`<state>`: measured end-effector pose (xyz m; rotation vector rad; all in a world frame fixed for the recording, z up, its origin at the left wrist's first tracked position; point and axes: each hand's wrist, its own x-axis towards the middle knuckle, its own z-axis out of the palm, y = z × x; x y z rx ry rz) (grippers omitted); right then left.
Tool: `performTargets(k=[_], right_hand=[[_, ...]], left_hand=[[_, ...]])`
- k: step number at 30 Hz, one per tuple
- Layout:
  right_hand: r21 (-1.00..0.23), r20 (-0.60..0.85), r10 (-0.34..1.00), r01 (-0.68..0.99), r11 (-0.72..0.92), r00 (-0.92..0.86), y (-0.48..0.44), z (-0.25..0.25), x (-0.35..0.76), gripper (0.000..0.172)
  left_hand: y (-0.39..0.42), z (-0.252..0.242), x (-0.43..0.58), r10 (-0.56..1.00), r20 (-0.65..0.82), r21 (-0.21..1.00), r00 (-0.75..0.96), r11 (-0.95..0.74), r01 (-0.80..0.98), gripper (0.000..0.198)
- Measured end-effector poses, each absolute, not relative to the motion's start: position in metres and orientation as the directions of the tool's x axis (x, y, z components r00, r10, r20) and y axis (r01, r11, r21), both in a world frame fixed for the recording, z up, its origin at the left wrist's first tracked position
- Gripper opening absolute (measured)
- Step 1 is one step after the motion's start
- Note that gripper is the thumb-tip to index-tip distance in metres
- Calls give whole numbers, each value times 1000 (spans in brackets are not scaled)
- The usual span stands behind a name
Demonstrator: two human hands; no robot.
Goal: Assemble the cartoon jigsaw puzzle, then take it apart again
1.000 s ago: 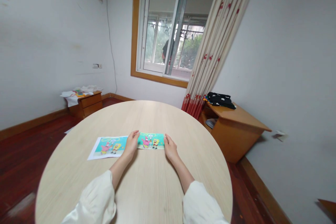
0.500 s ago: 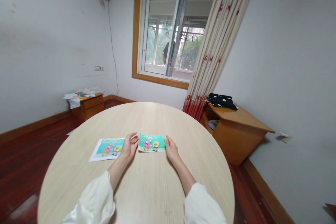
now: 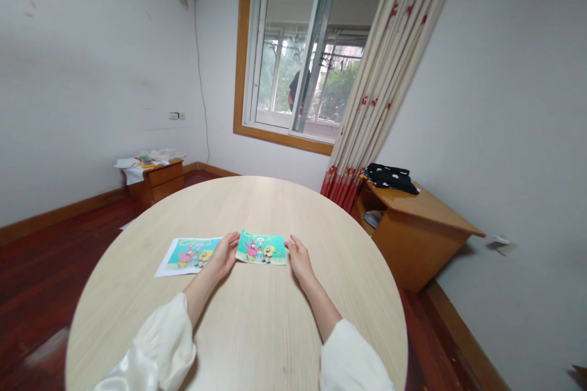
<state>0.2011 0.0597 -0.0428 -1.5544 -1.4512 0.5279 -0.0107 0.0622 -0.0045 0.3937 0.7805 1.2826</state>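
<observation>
A turquoise cartoon picture (image 3: 262, 248), with a pink starfish and a yellow sponge figure, lies between my two hands. My left hand (image 3: 225, 255) is closed on its left edge. At its right edge is my right hand (image 3: 300, 259), thumb and fingers apart, the fingertips at or just beside the edge. To the left, a white-bordered sheet (image 3: 186, 256) with the same cartoon lies flat on the table, its right end partly covered by my left hand.
The round pale wood table (image 3: 257, 324) spreads around my arms. A wooden cabinet (image 3: 413, 232) with folded black cloth (image 3: 391, 178) on top stands at the right. Papers (image 3: 132, 165) lie on a small drawer unit (image 3: 166, 183) at the back left. A curtain (image 3: 380, 85) hangs beside the window.
My left hand, open beside the picture before, has closed on its left edge. The picture has shifted slightly left. My right hand has loosened from the right edge.
</observation>
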Motion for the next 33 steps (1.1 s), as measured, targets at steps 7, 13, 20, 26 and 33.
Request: performTargets(k=[7, 13, 20, 26, 33], right_hand=[[-999, 43, 963, 16, 41, 266, 61, -38, 195, 54], [-944, -64, 947, -328, 45, 314, 58, -31, 193, 66], [-880, -190, 958, -471, -69, 214, 59, -35, 190, 69], [-870, -184, 972, -484, -90, 148, 60, -38, 191, 30], [-875, -119, 992, -478, -83, 46, 56, -32, 188, 18]], left_hand=[[63, -5, -21, 928, -331, 560, 173, 341, -755, 26], [63, -5, -25, 918, -321, 488, 232, 370, -791, 37], [64, -6, -26, 907, -276, 436, 317, 412, -800, 50], [66, -15, -24, 892, -241, 398, 382, 450, -799, 55], [71, -25, -29, 880, -217, 350, 423, 475, -807, 57]])
